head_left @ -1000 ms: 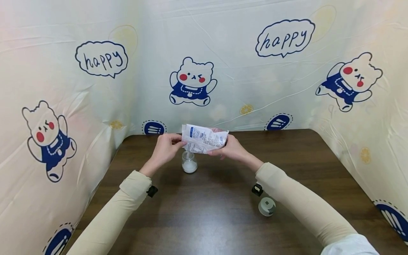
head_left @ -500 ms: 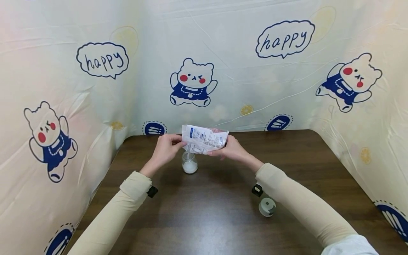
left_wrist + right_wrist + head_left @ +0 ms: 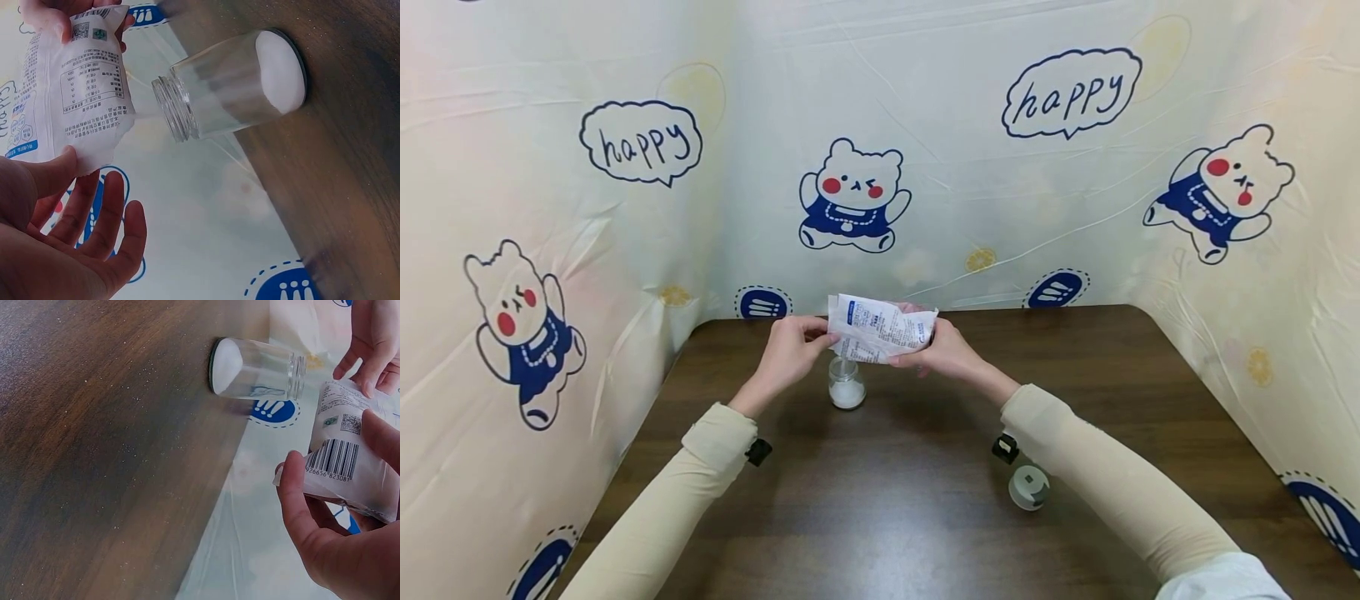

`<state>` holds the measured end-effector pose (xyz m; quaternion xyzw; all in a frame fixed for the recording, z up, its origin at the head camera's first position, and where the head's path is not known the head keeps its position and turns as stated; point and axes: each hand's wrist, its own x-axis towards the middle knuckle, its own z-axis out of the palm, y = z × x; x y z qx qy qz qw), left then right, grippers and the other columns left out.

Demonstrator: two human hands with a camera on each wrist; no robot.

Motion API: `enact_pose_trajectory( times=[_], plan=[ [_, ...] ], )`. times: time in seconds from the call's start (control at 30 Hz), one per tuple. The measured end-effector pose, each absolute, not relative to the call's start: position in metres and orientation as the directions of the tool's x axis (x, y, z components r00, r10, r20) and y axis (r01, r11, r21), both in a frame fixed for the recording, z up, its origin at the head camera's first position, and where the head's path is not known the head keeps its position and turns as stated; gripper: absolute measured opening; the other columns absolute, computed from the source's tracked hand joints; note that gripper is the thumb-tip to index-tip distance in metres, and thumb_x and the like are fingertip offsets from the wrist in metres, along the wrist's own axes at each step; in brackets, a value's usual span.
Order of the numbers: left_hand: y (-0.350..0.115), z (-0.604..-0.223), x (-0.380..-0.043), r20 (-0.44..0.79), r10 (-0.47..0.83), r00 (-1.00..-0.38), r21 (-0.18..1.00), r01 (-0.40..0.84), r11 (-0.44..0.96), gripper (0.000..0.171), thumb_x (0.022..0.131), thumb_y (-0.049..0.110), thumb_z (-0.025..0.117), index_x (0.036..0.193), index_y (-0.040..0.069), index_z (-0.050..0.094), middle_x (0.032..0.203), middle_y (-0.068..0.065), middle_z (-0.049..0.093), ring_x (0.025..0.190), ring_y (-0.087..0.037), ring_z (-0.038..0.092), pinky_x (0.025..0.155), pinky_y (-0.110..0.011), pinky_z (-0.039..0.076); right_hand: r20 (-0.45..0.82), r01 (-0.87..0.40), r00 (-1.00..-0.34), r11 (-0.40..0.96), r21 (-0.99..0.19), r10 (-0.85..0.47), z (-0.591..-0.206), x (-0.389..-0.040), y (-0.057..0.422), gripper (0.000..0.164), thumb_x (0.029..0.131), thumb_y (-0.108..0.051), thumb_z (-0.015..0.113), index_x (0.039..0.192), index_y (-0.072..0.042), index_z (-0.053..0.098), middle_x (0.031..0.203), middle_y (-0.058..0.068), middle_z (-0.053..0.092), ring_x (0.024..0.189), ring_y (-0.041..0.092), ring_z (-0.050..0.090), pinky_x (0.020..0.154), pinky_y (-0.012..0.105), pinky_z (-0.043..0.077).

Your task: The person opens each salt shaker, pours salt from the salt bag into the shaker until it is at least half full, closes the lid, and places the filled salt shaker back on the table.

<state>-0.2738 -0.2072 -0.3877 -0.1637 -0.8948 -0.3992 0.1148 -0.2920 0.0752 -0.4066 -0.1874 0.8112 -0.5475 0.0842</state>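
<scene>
My left hand [image 3: 790, 357] pinches the left end of a printed white plastic bag [image 3: 880, 329] between thumb and fingers. At the other end, my right hand [image 3: 946, 348] grips the bag with its thumb in front. Below the bag's torn corner stands a clear glass jar [image 3: 847, 387] with no lid on, upright on the table. White grains [image 3: 280, 74] fill the jar's lower part. A faint white stream [image 3: 147, 115] runs from the bag's corner to the jar's threaded mouth in the left wrist view. Barcode and thumb face the right wrist camera.
A round pale lid [image 3: 1028, 487] lies on the brown wooden table [image 3: 880, 517], near the right forearm. Small white specks [image 3: 134, 431] are scattered over the tabletop. Behind and at both sides hangs a pale curtain [image 3: 940, 200] with bear prints.
The head view shifts very slightly. Both hands and the bag keep their place above the jar.
</scene>
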Motion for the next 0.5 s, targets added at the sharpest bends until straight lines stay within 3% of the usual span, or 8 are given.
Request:
enact_pose_trajectory(
  times=[0.5],
  plan=[
    [-0.207, -0.3904, -0.2745, 0.335, 0.19, -0.923, 0.677, 0.376, 0.633, 0.013, 0.097, 0.004, 0.076, 0.109, 0.0, 0.081, 0.105, -0.013, 0.078, 0.086, -0.027, 0.07, 0.073, -0.041, 0.058, 0.079, -0.225, -0.913, 0.33, -0.917, -0.401, -0.4087, -0.2937, 0.0742, 0.056, 0.081, -0.016, 0.093, 0.13, -0.011, 0.065, 0.117, 0.01, 0.071, 0.084, 0.026, 0.069, 0.061, 0.038, 0.06]
  ],
)
